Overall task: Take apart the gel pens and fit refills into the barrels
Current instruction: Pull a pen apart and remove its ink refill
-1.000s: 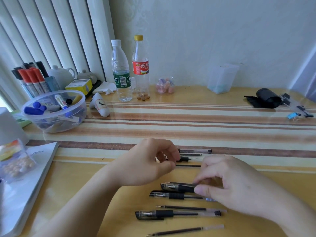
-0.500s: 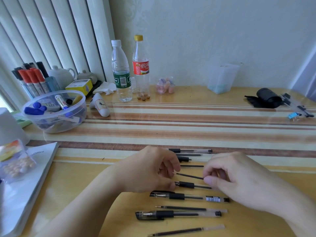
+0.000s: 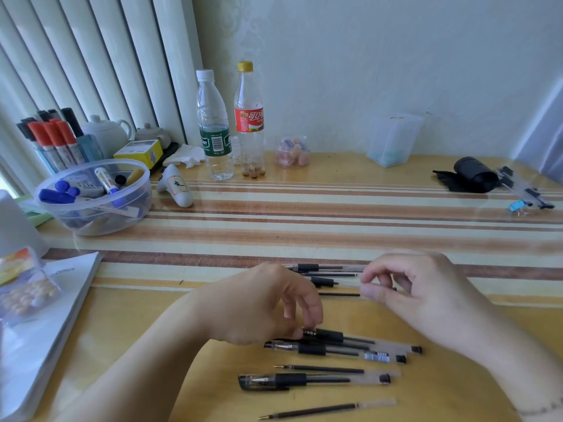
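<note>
My left hand (image 3: 268, 306) rests low on the table, its fingertips closed on the front end of a gel pen (image 3: 329, 335) with a black grip. My right hand (image 3: 426, 296) is farther back, thumb and forefinger pinched on a thin clear pen barrel (image 3: 350, 283) whose black grip points left. Below lie a second pen (image 3: 313, 349), a loose refill (image 3: 320, 368), a capped pen (image 3: 304, 380) and another refill (image 3: 316, 411). More pen parts (image 3: 307, 267) and a refill (image 3: 338, 294) lie at the back, partly hidden by my hands.
A clear tub of markers (image 3: 91, 208) and a booklet (image 3: 45, 315) with a bag of beads (image 3: 24, 293) are on the left. Two bottles (image 3: 214, 129) stand at the back, a clear container (image 3: 393, 138) to their right. A black roll (image 3: 475, 175) lies far right.
My right hand has moved away from the pen by my left hand to the parts at the back. My left hand has dropped down onto the pen's front end.
</note>
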{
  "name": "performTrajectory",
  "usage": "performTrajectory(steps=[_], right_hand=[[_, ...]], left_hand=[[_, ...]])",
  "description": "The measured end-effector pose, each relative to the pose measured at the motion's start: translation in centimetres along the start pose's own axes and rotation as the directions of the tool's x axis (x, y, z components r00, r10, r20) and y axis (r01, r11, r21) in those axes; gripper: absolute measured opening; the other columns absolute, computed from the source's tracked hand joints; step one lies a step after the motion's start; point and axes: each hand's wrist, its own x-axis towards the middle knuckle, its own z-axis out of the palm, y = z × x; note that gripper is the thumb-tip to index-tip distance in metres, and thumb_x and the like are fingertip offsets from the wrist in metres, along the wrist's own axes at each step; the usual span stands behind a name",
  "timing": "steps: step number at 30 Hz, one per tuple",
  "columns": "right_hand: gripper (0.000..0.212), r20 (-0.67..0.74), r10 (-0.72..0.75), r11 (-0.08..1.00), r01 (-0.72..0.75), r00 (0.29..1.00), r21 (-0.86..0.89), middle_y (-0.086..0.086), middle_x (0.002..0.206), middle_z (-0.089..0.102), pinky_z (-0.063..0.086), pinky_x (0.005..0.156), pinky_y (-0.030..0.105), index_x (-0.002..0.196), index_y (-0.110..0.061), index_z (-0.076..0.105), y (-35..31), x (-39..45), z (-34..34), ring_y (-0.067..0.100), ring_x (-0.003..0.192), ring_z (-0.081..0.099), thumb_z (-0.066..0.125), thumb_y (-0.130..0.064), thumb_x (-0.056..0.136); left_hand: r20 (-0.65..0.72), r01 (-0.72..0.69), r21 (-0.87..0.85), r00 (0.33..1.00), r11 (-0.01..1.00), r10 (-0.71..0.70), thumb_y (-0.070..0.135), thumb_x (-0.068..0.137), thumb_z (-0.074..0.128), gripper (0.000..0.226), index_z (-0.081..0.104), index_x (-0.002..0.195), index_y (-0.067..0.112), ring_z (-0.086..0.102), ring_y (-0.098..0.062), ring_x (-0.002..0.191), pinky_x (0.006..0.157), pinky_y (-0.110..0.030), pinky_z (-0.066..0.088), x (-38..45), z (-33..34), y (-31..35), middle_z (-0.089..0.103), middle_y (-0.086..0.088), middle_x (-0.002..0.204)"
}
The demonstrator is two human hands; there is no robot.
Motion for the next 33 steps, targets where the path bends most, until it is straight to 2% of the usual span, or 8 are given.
performTrajectory(steps=[3, 9, 15, 19, 25, 27, 30, 33], right_hand=[[0.012, -0.009, 0.05, 0.988, -0.051, 0.999, -0.149, -0.025, 0.09, 0.057, 0.049, 0.063, 0.024, 0.094, -0.046, 0.065, 0.9, 0.5, 0.7, 0.0, 0.078, 0.056, 0.064, -0.05, 0.083], [0.013, 0.019, 0.086, 0.97, -0.079, 0.996, -0.231, -0.03, 0.092, 0.058, 0.042, 0.06, 0.017, 0.09, -0.044, 0.067, 1.2, 0.9, 1.1, -0.005, 0.082, 0.054, 0.059, -0.053, 0.085], [0.008, -0.156, 0.128, 0.988, -0.139, 0.98, -0.064, -0.023, 0.084, 0.061, 0.042, 0.055, 0.017, 0.083, -0.038, 0.064, 1.0, 0.9, 1.1, -0.004, 0.073, 0.053, 0.062, -0.034, 0.089], [0.009, -0.163, 0.157, 0.907, -0.077, 0.974, 0.414, -0.007, 0.073, 0.067, 0.051, 0.056, 0.024, 0.083, -0.036, 0.068, -1.4, 0.8, 1.5, 0.013, 0.063, 0.057, 0.065, -0.028, 0.085], [0.013, -0.149, -0.098, 0.93, 0.144, 0.984, 0.338, -0.017, 0.084, 0.065, 0.037, 0.056, 0.009, 0.092, -0.039, 0.068, -2.6, 0.0, 3.0, 0.01, 0.069, 0.053, 0.068, -0.046, 0.081], [0.03, -0.238, -0.164, 0.898, 0.245, 0.957, 0.366, -0.009, 0.088, 0.064, 0.039, 0.054, 0.014, 0.103, -0.039, 0.065, -2.3, -0.2, 2.7, 0.018, 0.074, 0.054, 0.058, -0.059, 0.082], [0.039, -0.325, -0.181, 0.791, 0.333, 0.928, 0.513, -0.004, 0.081, 0.066, 0.049, 0.054, 0.04, 0.107, -0.037, 0.063, -2.5, -0.4, 2.3, 0.02, 0.072, 0.062, 0.051, -0.066, 0.083], [0.031, -0.381, -0.217, 0.799, 0.388, 0.899, 0.459, -0.01, 0.081, 0.07, 0.053, 0.054, 0.035, 0.104, -0.036, 0.063, -3.1, -0.6, 2.4, 0.014, 0.066, 0.067, 0.055, -0.059, 0.085]], left_hand=[[-0.032, -0.004, -0.025, 0.999, 1.0, 0.003, 0.019, 0.086, 0.068, 0.016, 0.068, 0.098, 0.028, 0.063, -0.004, 0.086, 0.064, -0.007, 0.039, 0.0, -0.1, -0.1, 0.07, 0.014, 0.09], [-0.406, 0.08, -0.146, 0.904, 0.986, -0.133, 0.028, 0.09, 0.064, 0.005, 0.068, 0.087, 0.029, 0.061, -0.003, 0.07, 0.065, -0.023, 0.053, 0.4, -0.3, -1.1, 0.068, 0.01, 0.077], [-0.775, -0.065, -0.44, 0.532, 0.896, -0.341, 0.045, 0.093, 0.055, 0.03, 0.053, 0.119, 0.031, 0.061, -0.006, 0.09, 0.069, -0.017, 0.046, 1.5, 0.9, -0.2, 0.058, 0.015, 0.111], [-0.716, -0.282, -0.456, 0.68, 0.844, -0.159, 0.053, 0.091, 0.041, 0.046, 0.059, 0.117, 0.02, 0.064, -0.015, 0.1, 0.081, -0.032, 0.053, 1.8, 2.3, 1.1, 0.066, 0.004, 0.107], [-0.753, -0.493, -0.435, 0.658, 0.754, -0.004, 0.034, 0.1, 0.043, 0.029, 0.06, 0.091, 0.012, 0.06, -0.025, 0.066, 0.064, -0.045, 0.05, 1.3, 2.5, 2.5, 0.062, -0.009, 0.07], [-0.775, -0.463, -0.28, 0.626, 0.841, 0.086, 0.04, 0.101, 0.039, 0.028, 0.057, 0.102, 0.019, 0.045, -0.019, 0.057, 0.055, -0.036, 0.041, 0.7, 1.9, 2.5, 0.047, -0.006, 0.064], [-0.679, -0.289, 0.019, 0.699, 0.957, 0.225, 0.051, 0.098, 0.032, 0.035, 0.057, 0.111, 0.03, 0.04, -0.008, 0.051, 0.047, -0.028, 0.037, 0.1, 1.5, 2.4, 0.045, 0.005, 0.061], [-0.573, -0.199, 0.216, 0.767, 0.956, 0.289, 0.045, 0.099, 0.042, 0.028, 0.061, 0.103, 0.025, 0.047, -0.011, 0.056, 0.049, -0.031, 0.043, 0.4, 1.8, 2.3, 0.05, 0.012, 0.07]])
